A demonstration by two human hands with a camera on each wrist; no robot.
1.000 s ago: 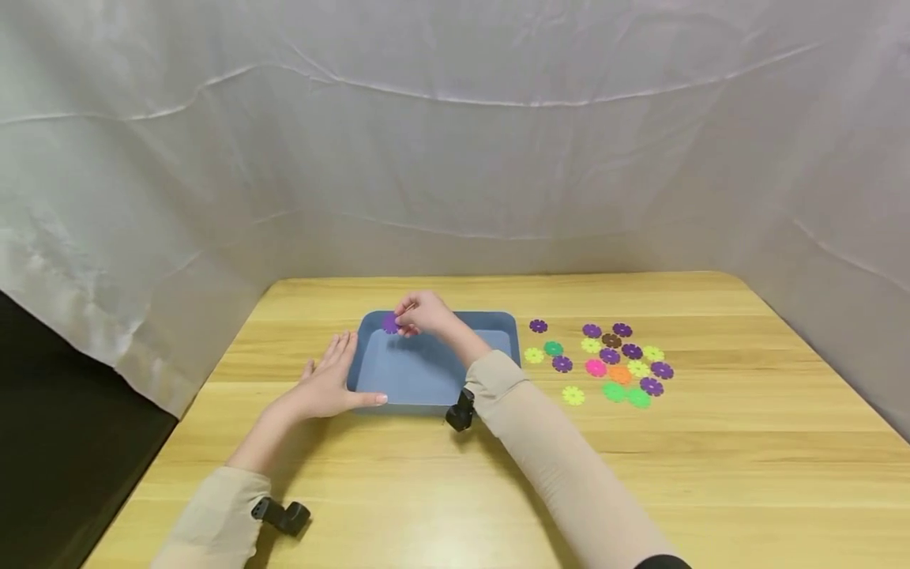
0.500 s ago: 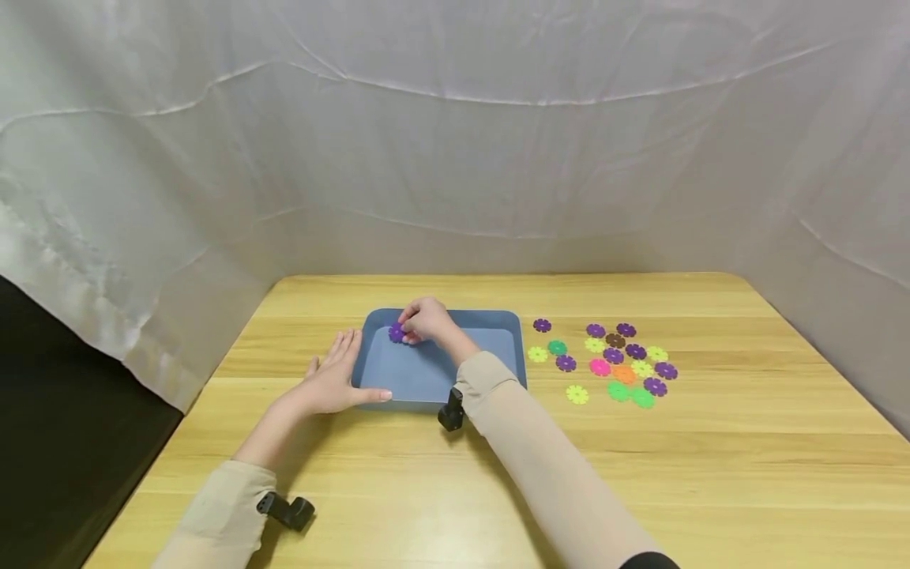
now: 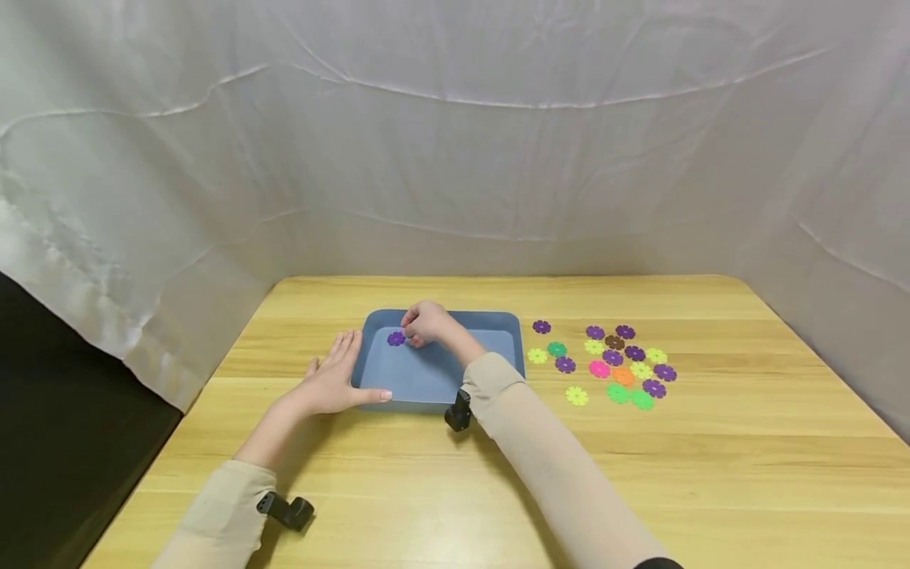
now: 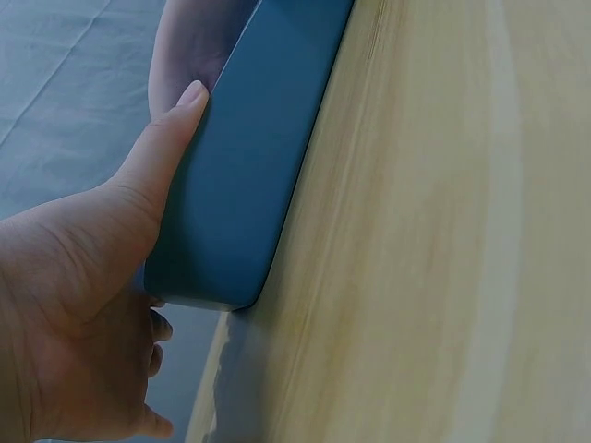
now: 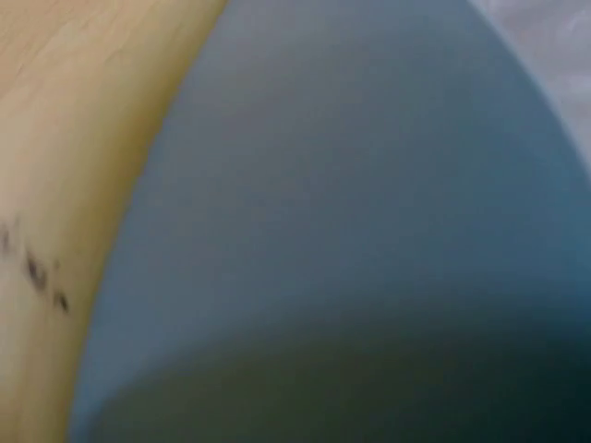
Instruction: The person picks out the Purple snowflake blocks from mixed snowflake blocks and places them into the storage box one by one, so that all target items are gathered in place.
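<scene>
White sheeting (image 3: 455,158) is hanging all round the back and sides of a pale wooden table (image 3: 498,474), closing the work area in like a tent, with a dark gap showing low at the left.

Near the middle of the table a shallow blue tray (image 3: 498,320) is sitting square to the person. Their left hand (image 3: 332,379) is lying flat against the tray's left side, fingers straight and together along the wall and the thumb stretched along the near edge; the left wrist view is showing that same thumb pressing on the tray's outer wall (image 4: 242,166) at its rounded corner.

Their right hand (image 3: 426,322) is reaching into the far left part of the tray with its fingers curled down. A purple flower-shaped disc (image 3: 396,338) is lying on the tray floor just at those fingertips; from here I cannot tell whether the fingers are pinching it or only touching its edge. The right wrist view is giving nothing but a blurred stretch of blue tray floor (image 5: 369,231) beside a strip of table.

To the right of the tray, apart from it, a scatter of flower discs (image 3: 613,359) is lying flat on the wood: purple, yellow-green, green, pink, orange and a brown one, some touching their neighbours. Both arms are wearing beige sleeves (image 3: 540,442), each with a small black camera clipped at the wrist.
</scene>
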